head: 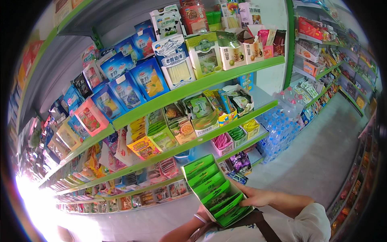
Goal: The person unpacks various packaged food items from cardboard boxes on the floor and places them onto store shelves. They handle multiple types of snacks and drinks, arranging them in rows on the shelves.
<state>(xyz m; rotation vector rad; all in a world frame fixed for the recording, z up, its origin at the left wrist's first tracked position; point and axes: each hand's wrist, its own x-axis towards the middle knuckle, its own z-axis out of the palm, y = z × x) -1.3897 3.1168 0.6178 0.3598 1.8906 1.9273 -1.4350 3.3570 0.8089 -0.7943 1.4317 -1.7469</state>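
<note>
An open cardboard display box (190, 184) filled with a row of green packets (211, 190) is held tilted in front of my body. On the box's right side is my right hand (255, 195), its thumb over the rim near the closest packets and its other fingers along the outer wall. My left hand (204, 211) holds the box from the left and below; most of its fingers are hidden behind it. A pale band (200, 218) circles the left wrist.
Green-edged shelves (193, 87) carry boxed and bagged snacks ahead and to the left. Shrink-wrapped water bottles (276, 130) stand on the floor beyond the shelf end. An aisle floor (302, 154) runs right between shelving. Glare fills the lower left.
</note>
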